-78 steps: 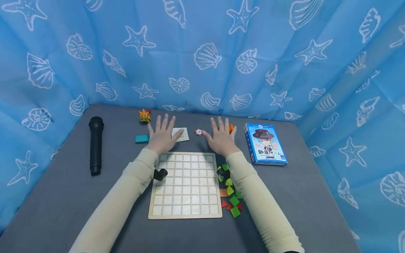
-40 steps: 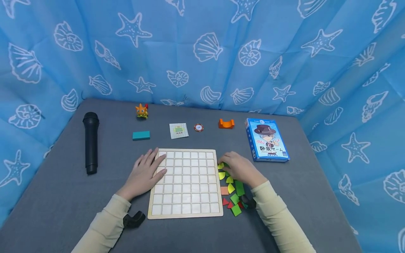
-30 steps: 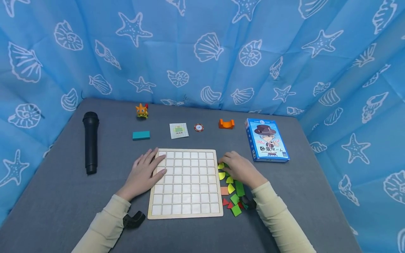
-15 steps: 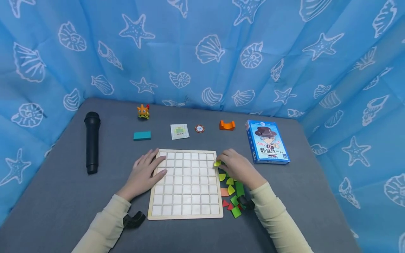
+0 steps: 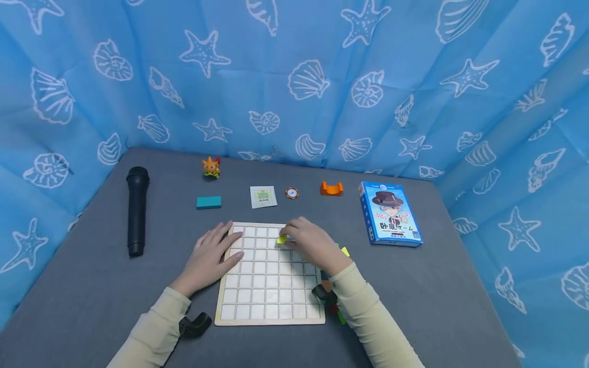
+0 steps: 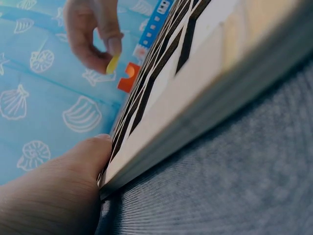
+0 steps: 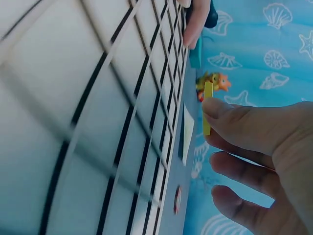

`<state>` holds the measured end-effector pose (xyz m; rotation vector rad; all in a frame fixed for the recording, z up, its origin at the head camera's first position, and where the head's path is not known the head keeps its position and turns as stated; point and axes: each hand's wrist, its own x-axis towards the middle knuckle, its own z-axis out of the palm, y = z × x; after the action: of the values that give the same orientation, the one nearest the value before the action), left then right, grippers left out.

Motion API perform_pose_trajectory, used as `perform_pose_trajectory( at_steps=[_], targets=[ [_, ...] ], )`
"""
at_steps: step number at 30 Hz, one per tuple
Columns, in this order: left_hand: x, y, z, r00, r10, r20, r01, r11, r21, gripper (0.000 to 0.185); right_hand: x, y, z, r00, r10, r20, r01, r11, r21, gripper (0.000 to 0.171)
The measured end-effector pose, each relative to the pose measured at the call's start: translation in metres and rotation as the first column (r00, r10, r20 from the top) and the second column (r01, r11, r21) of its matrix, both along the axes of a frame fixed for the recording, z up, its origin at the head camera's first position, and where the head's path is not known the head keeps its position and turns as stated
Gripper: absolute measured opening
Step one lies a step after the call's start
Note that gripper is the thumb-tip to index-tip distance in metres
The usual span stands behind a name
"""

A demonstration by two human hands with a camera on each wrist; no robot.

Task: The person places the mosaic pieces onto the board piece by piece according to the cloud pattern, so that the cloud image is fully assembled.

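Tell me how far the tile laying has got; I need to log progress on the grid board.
Barely begun. No piece lies in the cells of the grid board that show; those under the right hand are hidden. In hand: the right hand pinches a yellow piece over the board's upper rows, not clearly set down, while the left hand rests on the board's left edge. Left: the coloured pieces beside the board's right edge, mostly hidden by the arm.

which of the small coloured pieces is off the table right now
The yellow piece pinched in the right hand over the grid board; the others lie beside it.
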<state>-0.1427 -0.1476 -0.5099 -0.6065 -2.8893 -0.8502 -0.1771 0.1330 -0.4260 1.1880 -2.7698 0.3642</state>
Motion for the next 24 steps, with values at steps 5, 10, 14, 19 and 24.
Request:
perform_pose_trajectory(
  at_steps=[5, 10, 14, 19, 24],
  targets=[
    [-0.001, 0.001, 0.001, 1.0, -0.001, 0.012, 0.001, 1.0, -0.006, 0.058, -0.002, -0.016, -0.002, 1.0, 0.015, 0.02, -0.015, 1.0, -0.017, 0.023],
    [-0.001, 0.001, 0.003, 1.0, 0.006, 0.028, -0.006, 1.0, -0.016, 0.058, -0.005, -0.027, -0.009, 0.998, 0.032, 0.049, -0.032, 0.999, -0.012, 0.021],
    [-0.001, 0.0, 0.003, 0.999, 0.011, 0.035, -0.01, 1.0, -0.02, 0.058, -0.007, -0.034, -0.016, 0.997, 0.039, 0.072, -0.039, 0.999, -0.002, 0.02],
    [0.0, 0.0, 0.003, 0.999, 0.015, 0.038, -0.014, 1.0, -0.027, 0.058, -0.009, -0.04, -0.021, 0.994, 0.034, 0.102, -0.035, 0.999, 0.013, 0.021],
    [-0.001, -0.001, 0.002, 0.999, 0.018, 0.039, -0.017, 0.999, -0.032, 0.059, -0.009, -0.042, -0.024, 0.995, 0.024, 0.099, -0.026, 0.999, 0.02, 0.02]
  ],
)
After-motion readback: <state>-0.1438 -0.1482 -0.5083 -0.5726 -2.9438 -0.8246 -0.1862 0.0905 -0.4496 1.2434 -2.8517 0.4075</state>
